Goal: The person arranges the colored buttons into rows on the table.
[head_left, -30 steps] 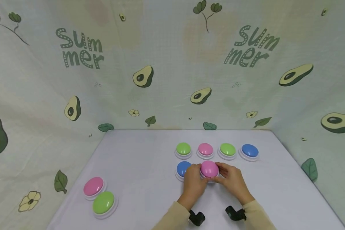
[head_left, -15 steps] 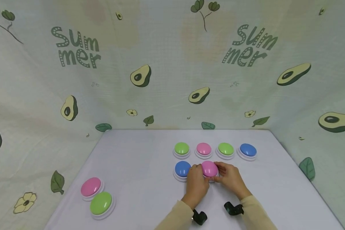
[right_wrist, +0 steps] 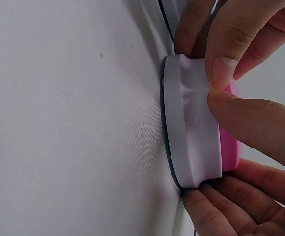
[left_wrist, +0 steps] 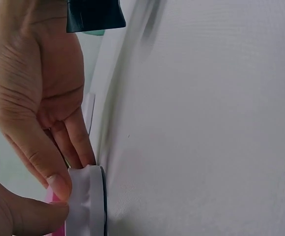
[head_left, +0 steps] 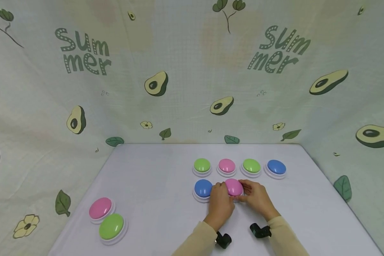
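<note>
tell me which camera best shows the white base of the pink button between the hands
The right wrist view: the white base appears large there, its side wall mostly uncovered. The left wrist view cuts it off at the bottom edge; the head view shows only small slivers beside the pink button's top.

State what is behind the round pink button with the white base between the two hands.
Behind the held pink button, in the back row, stand a white-based round pink button and a white-based round green button. The held one hides the white tabletop directly behind it.
</note>
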Action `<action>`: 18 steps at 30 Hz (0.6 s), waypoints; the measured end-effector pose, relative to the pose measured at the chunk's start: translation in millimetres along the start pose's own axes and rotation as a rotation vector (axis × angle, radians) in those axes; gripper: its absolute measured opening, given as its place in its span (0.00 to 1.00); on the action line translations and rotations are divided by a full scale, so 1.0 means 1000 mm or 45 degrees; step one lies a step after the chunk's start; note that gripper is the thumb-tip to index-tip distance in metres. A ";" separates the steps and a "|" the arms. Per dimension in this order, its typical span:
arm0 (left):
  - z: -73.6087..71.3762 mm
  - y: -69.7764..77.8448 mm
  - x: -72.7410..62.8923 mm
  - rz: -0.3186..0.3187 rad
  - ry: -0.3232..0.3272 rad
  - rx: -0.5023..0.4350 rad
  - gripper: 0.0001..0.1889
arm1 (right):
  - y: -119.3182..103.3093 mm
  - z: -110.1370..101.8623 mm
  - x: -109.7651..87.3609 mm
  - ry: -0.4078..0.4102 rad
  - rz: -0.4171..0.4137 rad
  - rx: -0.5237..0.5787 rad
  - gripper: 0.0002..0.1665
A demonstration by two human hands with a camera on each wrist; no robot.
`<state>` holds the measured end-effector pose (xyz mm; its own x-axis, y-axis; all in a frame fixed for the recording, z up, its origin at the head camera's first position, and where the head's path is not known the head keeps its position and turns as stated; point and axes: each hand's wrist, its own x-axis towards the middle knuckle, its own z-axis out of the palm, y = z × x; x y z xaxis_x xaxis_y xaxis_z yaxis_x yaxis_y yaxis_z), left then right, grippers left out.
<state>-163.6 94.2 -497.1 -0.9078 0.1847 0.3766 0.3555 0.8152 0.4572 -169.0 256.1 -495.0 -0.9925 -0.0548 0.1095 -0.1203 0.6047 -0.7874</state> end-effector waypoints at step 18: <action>-0.005 0.002 -0.007 -0.028 -0.057 -0.067 0.30 | 0.003 0.004 -0.004 0.014 0.000 0.031 0.42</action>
<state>-155.6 91.6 -494.9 -0.9243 0.1922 0.3298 0.3452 0.7897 0.5072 -165.8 254.8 -500.0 -0.9922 -0.0460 0.1160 -0.1209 0.5854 -0.8017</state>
